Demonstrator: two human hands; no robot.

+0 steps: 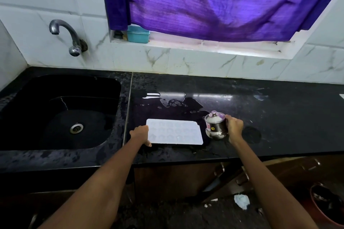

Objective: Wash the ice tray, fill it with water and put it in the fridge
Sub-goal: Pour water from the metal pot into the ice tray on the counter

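Observation:
A white ice tray (175, 132) lies flat on the wet black counter (260, 109), just right of the sink. My left hand (140, 134) grips the tray's left short edge, thumb under the near corner. My right hand (235, 126) is wrapped around a small steel pot with a lid (216, 125), which stands on the counter right beside the tray's right end. Whether the tray's cells hold water cannot be told.
A black sink (61, 111) with a drain sits at the left, a metal tap (64, 35) on the tiled wall above it. Spilled water (173, 101) pools behind the tray. A teal box (138, 34) rests on the window sill under a purple curtain. A bin (327, 206) stands on the floor at right.

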